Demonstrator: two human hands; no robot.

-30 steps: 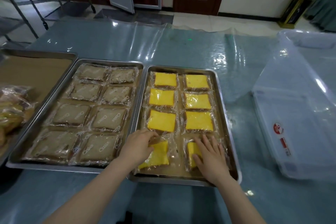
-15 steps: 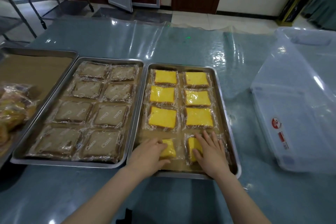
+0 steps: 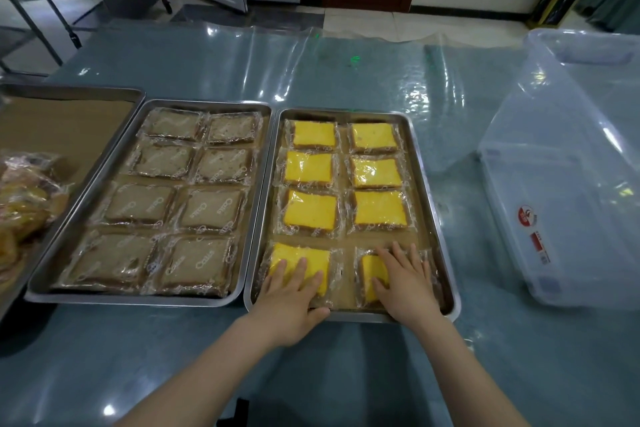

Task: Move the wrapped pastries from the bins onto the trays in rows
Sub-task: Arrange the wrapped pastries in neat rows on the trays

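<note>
Flatly — straight fingers on wrapped pastries

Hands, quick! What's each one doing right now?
Left hand: open, flat on the near-left yellow pastry.
Right hand: open, flat on the near-right yellow pastry.

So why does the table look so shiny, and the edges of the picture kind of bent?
Head view: light glares off the clear plastic table cover and off the pastry wrappers; the wide-angle lens bows the tray rim and the clear bin; the wrapped pile at far left looks blurred.
</note>
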